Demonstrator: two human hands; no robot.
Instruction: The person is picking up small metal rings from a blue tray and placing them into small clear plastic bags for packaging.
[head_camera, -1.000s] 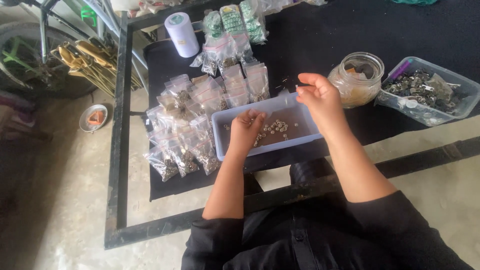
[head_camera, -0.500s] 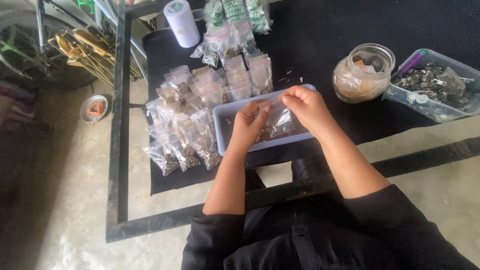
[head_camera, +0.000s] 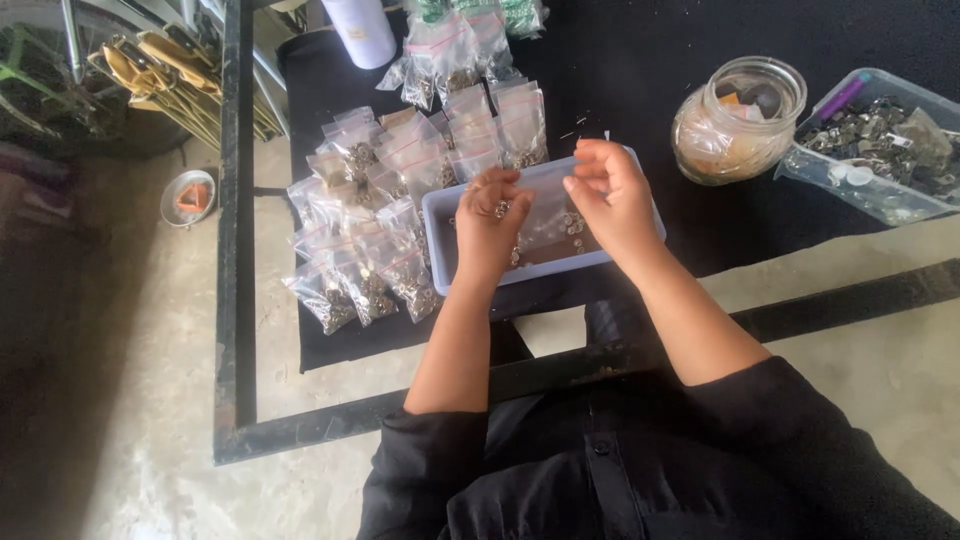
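clear bag (head_camera: 548, 205) stretched between both hands (head_camera: 492, 215) over tray (head_camera: 437, 225).

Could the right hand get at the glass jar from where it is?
Probably yes: the glass jar stands just right of the right hand, only bare black cloth between them.

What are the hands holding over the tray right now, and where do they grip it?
Both the left hand and right hand pinch a small clear plastic bag by its upper corners, above the tray.
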